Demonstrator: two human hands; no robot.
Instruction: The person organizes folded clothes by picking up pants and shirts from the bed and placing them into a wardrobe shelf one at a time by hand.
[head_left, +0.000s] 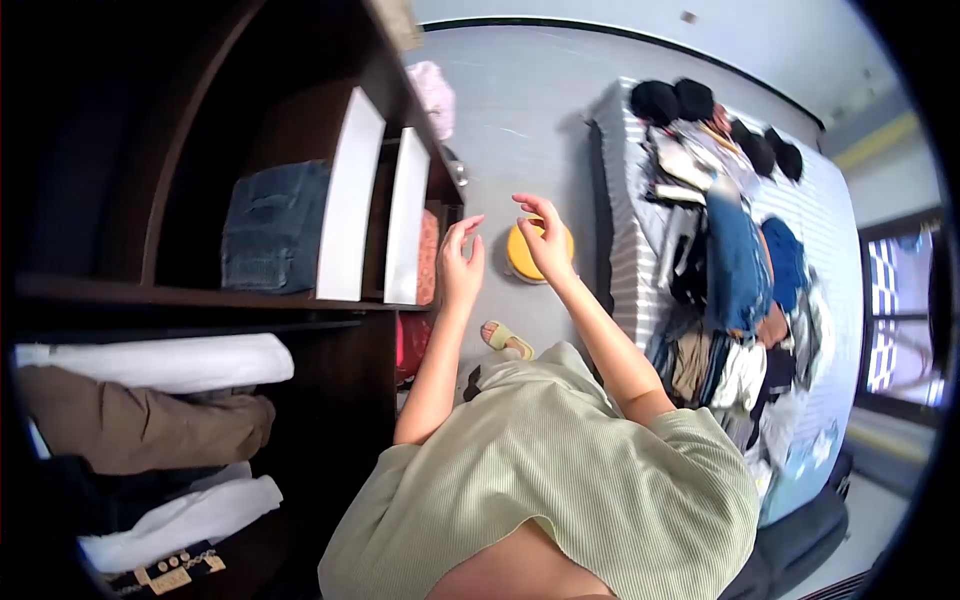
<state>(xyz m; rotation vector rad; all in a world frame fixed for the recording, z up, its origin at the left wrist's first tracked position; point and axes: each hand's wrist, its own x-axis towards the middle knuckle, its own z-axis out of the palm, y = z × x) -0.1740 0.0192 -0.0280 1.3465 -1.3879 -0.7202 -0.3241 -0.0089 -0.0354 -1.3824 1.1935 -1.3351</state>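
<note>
Down below both hands (pixel 463 270), empty and unclosed, a yellow stool (pixel 518 257), partly behind the right one (pixel 547 252).

Apparently inside a home bedroom, judging by a bed (pixel 832 205) made up in a striped sheet, with black caps (pixel 694 100) along its far edge and jeans (pixel 738 255) amid garments piled lengthwise; by a dark-wood wardrobe (pixel 225 299) with folded denim (pixel 272 230) shelved inside; and by a window (pixel 884 280) beyond the bed's right edge.
</note>
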